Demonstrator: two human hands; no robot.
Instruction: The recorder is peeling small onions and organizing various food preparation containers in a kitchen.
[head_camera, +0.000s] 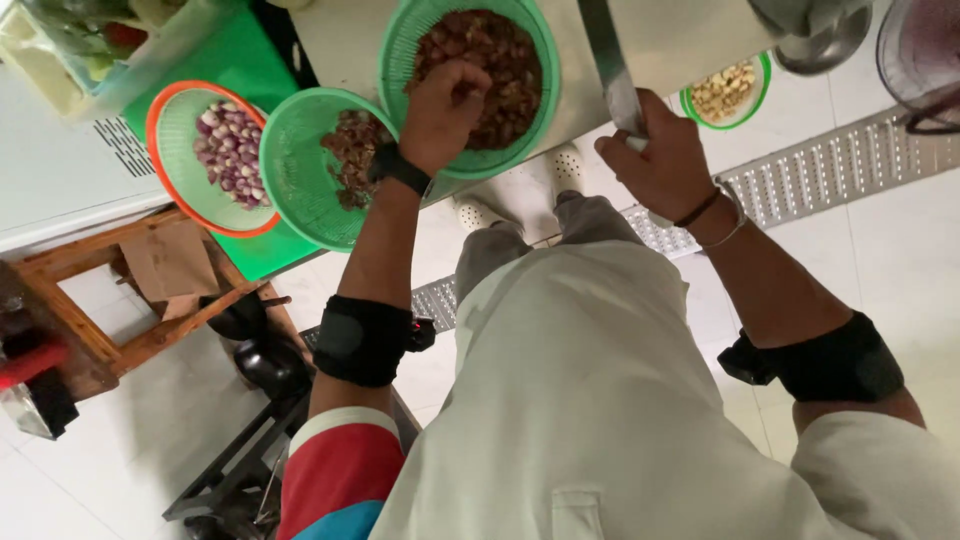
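Note:
My left hand (443, 108) reaches into a green colander (400, 45) full of brown shallots (495, 60), its fingers curled among them. My right hand (662, 160) grips the handle of a large knife (610, 65) whose blade points away over a white cutting surface (680, 35). A second green colander (290, 165) holds brown peels and scraps. An orange-rimmed colander (180, 190) to the left holds peeled purple shallots (228, 155).
A small green bowl of pale peeled cloves (725, 90) sits at the right. A metal pot (815, 35) stands beyond it. A wooden stool frame (120, 300) stands on the left, and a metal floor drain grate (830, 170) runs below.

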